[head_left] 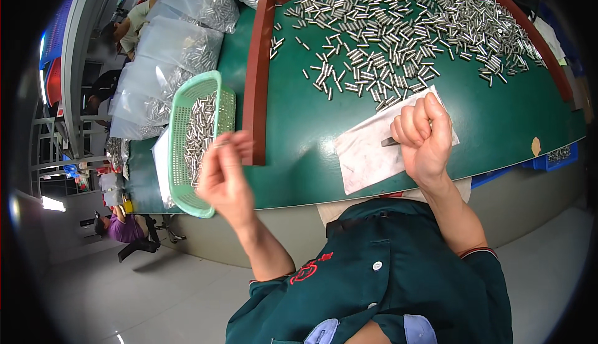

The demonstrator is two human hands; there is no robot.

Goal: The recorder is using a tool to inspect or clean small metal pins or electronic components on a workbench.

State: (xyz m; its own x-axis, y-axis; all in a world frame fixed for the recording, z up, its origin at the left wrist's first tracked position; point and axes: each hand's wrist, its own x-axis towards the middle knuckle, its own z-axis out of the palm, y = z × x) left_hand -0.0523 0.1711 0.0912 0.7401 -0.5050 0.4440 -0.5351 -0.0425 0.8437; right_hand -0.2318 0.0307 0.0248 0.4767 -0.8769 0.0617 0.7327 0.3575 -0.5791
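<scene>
My left hand (pixel 229 179) is over the right rim of a pale green plastic basket (pixel 175 151). Its fingertips are smeared by motion, so whether they hold anything is unclear. Inside the basket lies a heap of short shiny metal pins (pixel 200 126). My right hand (pixel 427 133) is closed in a fist above a smudged white cloth or paper sheet (pixel 361 160). A small dark, blunt-ended piece (pixel 389 141) sticks out of its left side; the rest is hidden by the fingers. Beyond the sheet, many loose metal pins (pixel 374 51) are spread over the green tabletop (pixel 299 132).
A reddish-brown wooden strip (pixel 256 82) stands between the basket and the loose pins. Clear plastic bags (pixel 162 63) of pins line the left side. Blue bins (pixel 554 159) sit below the table's right edge. A person in purple (pixel 124 229) sits far left.
</scene>
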